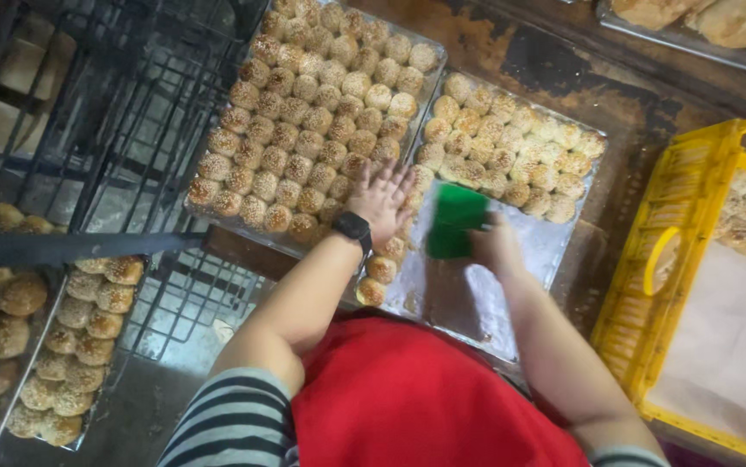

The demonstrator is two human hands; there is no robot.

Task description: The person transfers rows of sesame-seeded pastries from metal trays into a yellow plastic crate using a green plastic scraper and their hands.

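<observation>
My right hand (496, 246) grips a green scraper (455, 220) on the right tray (511, 277), whose near half lies bare while sesame buns (511, 156) fill its far half. My left hand (382, 201) rests, fingers spread, on buns between both trays; the left tray (429, 65) is full.

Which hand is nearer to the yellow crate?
Right. The right hand, holding a green scraper over the half-emptied tray, is closer to the yellow crate; the left hand rests farther away on the buns.
</observation>
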